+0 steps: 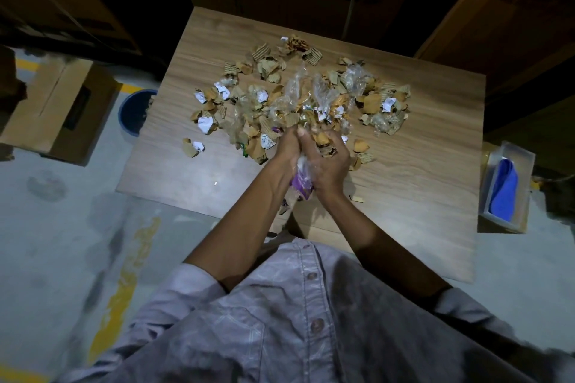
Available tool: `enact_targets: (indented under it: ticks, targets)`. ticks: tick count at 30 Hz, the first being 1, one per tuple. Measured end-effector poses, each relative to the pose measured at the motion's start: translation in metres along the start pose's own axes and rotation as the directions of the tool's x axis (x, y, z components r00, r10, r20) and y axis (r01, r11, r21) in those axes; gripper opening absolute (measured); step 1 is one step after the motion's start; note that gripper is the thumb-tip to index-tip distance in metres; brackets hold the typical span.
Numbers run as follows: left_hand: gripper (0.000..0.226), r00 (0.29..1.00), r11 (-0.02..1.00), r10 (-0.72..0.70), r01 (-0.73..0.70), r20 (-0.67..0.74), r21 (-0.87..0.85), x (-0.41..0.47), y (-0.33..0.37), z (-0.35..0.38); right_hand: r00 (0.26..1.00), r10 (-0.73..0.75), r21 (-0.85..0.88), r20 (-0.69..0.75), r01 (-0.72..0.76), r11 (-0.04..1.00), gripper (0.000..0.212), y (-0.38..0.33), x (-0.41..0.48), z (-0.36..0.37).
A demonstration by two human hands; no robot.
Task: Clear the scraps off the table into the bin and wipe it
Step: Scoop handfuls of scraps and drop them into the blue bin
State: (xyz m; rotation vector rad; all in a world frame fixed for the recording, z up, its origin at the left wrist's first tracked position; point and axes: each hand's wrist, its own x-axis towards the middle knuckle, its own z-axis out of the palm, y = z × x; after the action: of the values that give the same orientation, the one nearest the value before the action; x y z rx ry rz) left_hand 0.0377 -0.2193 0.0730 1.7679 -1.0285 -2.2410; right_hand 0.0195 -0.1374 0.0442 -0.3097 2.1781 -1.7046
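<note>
A wide heap of scraps (pixel 298 96) covers the middle of the wooden table (pixel 174 171): torn cardboard, crumpled white paper and clear plastic film. My left hand (pixel 287 151) and my right hand (pixel 326 165) are pressed together at the heap's near edge. Between them they grip a bunch of scraps (pixel 301 180) with clear film and a purple wrapper showing under the palms. A blue bin (pixel 135 112) stands on the floor beside the table's left edge. A blue cloth (pixel 504 190) lies in a clear box (pixel 516 162) at the table's right.
A cardboard box (pixel 59 112) sits on the floor left of the bin. Dark wooden furniture and crates stand behind and to the right of the table. One small cardboard bit (pixel 357 198) lies near my right wrist. Yellow floor markings run at the left.
</note>
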Motion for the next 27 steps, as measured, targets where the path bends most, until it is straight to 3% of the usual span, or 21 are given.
enact_targets:
  ticks: [4,8,10,14,17,20,23,25,27]
  targets:
    - [0.047,1.000,0.997,-0.025,0.024,0.016,0.074,-0.009,0.012,0.002,0.978,-0.200,-0.064,-0.052,0.197,0.978,0.041,-0.006,0.000,-0.005]
    - [0.047,0.998,0.996,-0.057,0.055,0.019,0.075,-0.020,0.018,0.003,0.977,-0.214,-0.086,0.021,0.215,0.973,0.049,-0.016,0.001,-0.009]
    - [0.046,0.998,0.998,-0.051,0.051,0.020,0.021,-0.017,0.017,0.002,0.968,-0.242,-0.104,0.062,0.247,0.963,0.039,-0.015,0.003,-0.010]
    - [0.045,0.997,0.994,-0.058,0.062,0.053,-0.091,-0.014,0.017,0.001,0.978,-0.209,-0.126,-0.014,0.206,0.970,0.028,-0.009,0.010,-0.005]
    - [0.047,0.996,0.997,-0.072,0.073,0.044,-0.024,-0.016,0.012,0.000,0.986,0.058,-0.072,-0.157,-0.070,0.995,0.034,-0.009,0.025,0.005]
    - [0.048,0.990,0.997,-0.050,0.057,0.129,-0.048,-0.017,-0.001,0.008,0.853,0.460,0.080,-0.248,-0.455,0.887,0.046,-0.011,0.047,0.007]
    - [0.047,0.990,0.994,0.104,-0.105,0.093,0.007,-0.016,-0.021,0.014,0.779,0.602,0.412,-0.173,-0.498,0.763,0.035,-0.005,0.063,0.004]
    - [0.072,0.987,0.988,0.151,-0.150,0.061,-0.026,-0.016,-0.037,0.017,0.757,0.636,0.543,-0.151,-0.473,0.693,0.024,-0.002,0.067,0.001]
    - [0.091,0.981,0.966,0.171,-0.149,0.090,-0.209,-0.027,-0.044,0.019,0.775,0.608,0.548,-0.173,-0.437,0.713,0.025,-0.001,0.070,0.002]
